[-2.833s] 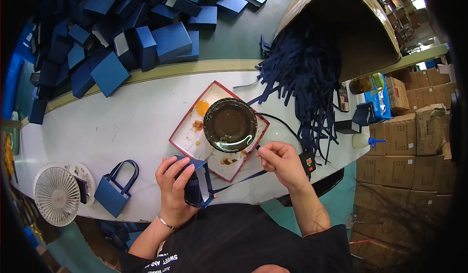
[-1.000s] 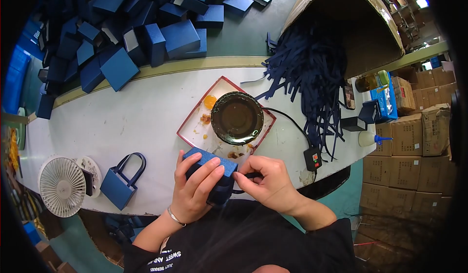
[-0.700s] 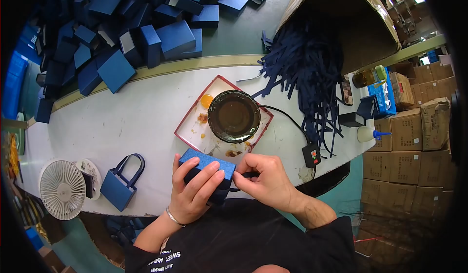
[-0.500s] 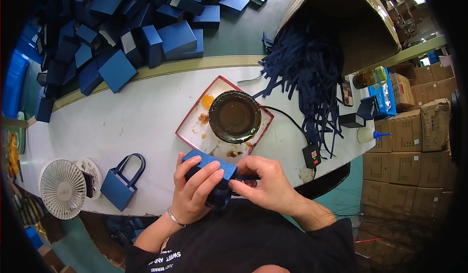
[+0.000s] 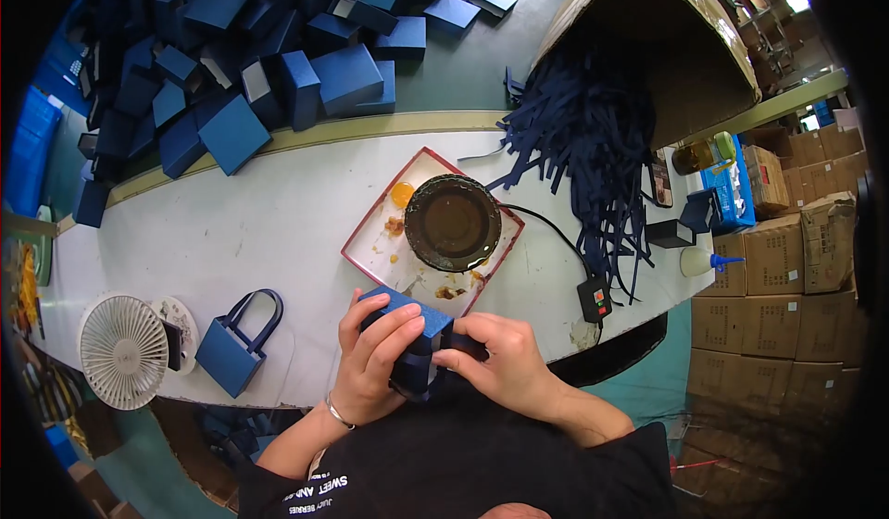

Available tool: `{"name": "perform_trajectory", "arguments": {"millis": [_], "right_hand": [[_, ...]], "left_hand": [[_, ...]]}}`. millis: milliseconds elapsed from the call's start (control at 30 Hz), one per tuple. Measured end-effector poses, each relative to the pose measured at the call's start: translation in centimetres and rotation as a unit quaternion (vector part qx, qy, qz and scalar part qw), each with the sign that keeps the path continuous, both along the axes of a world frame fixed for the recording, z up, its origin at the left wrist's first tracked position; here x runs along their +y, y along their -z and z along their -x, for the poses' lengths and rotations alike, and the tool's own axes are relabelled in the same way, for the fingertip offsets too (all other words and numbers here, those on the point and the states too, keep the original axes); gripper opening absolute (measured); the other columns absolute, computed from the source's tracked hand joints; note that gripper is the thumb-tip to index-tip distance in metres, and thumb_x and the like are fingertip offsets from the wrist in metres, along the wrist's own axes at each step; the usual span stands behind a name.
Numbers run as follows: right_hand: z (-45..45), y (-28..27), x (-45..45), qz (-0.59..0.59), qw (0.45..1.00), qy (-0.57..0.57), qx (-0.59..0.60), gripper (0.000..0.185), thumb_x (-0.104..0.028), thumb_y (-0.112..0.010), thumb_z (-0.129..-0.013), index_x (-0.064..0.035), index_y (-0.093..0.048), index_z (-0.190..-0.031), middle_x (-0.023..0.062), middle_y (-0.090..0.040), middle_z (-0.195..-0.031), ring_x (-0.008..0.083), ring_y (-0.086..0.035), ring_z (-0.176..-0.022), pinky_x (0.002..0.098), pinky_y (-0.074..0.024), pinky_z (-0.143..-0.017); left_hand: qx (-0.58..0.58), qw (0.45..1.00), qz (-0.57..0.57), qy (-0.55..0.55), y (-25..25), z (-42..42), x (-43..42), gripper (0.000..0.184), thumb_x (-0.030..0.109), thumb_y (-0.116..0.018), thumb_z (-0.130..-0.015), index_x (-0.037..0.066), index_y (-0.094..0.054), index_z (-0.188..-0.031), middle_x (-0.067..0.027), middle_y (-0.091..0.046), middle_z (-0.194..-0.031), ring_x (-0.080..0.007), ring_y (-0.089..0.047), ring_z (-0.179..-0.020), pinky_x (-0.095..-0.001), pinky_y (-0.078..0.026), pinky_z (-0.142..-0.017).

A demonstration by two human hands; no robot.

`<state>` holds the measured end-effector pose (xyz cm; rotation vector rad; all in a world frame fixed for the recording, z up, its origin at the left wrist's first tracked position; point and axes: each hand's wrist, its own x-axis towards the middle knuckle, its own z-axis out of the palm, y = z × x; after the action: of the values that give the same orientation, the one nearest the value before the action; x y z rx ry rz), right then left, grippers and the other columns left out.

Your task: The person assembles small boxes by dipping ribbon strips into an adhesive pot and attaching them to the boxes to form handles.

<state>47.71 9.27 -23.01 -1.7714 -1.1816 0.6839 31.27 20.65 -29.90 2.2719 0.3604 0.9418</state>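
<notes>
A small blue box [image 5: 417, 313] is gripped in my left hand [image 5: 375, 350], whose fingers lie across its top and front. At the box's right end my right hand [image 5: 507, 357] pinches a dark blue ribbon [image 5: 469, 345] between thumb and fingers, close against the side. Part of the ribbon hangs below the box near my shirt, and its far end is hidden. Just beyond my hands stands a round dark pot [image 5: 452, 223] with brownish liquid, in a red-rimmed tray [image 5: 370, 232] with yellow-brown lumps.
Many blue boxes [image 5: 236, 135] are heaped at the back left. Dark ribbons [image 5: 583, 130] spill from a cardboard carton [image 5: 713, 47]. A finished-looking blue bag with handles [image 5: 231, 352] and a white fan [image 5: 123, 352] stand left. A cable runs to a switch box [image 5: 594, 297]; a glue bottle [image 5: 696, 261] stands right.
The view has shifted slightly. My right fingers have moved a little at the box's right end, where more of the dark ribbon shows. My left hand keeps its hold on the box.
</notes>
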Motion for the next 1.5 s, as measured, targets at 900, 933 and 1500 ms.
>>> {"name": "perform_trajectory", "arguments": {"millis": [900,933,1500], "right_hand": [[2.9,0.3,1.3,-0.009,0.997,-0.079,-0.025,0.014,0.002,-0.073,-0.086,-0.002,-0.07,-0.099,0.0111,-0.069,-0.099,0.0231,-0.067,-0.092,0.0336,-0.0525,-0.084],[2.9,0.4,1.2,-0.006,0.997,-0.075,-0.023,0.013,0.003,-0.072,-0.086,-0.0019,-0.07,-0.097,0.0109,-0.07,-0.097,0.0229,-0.068,-0.091,0.033,-0.0528,-0.083],[2.9,0.9,1.9,0.015,0.993,-0.119,0.008,0.01,0.004,-0.072,-0.086,-0.0015,-0.072,-0.094,0.0102,-0.07,-0.092,0.0199,-0.067,-0.083,0.0311,-0.0529,-0.076]], "left_hand": [[0.31,0.905,0.035,-0.289,0.2,13.6,9.2,0.122,0.024,-0.095,-0.063,0.007,-0.024,-0.161,-0.0178,-0.048,-0.144,-0.0405,-0.044,-0.132,-0.0482,-0.034,-0.118],[0.318,0.902,0.03,-0.289,0.1,13.9,9.1,0.121,0.023,-0.095,-0.063,0.007,-0.025,-0.16,-0.018,-0.049,-0.144,-0.0408,-0.045,-0.133,-0.048,-0.034,-0.119],[0.33,0.903,0.019,-0.275,-2.2,20.3,6.8,0.107,0.018,-0.09,-0.064,0.011,-0.037,-0.156,-0.0169,-0.047,-0.141,-0.0388,-0.05,-0.129,-0.0464,-0.043,-0.112]]}}
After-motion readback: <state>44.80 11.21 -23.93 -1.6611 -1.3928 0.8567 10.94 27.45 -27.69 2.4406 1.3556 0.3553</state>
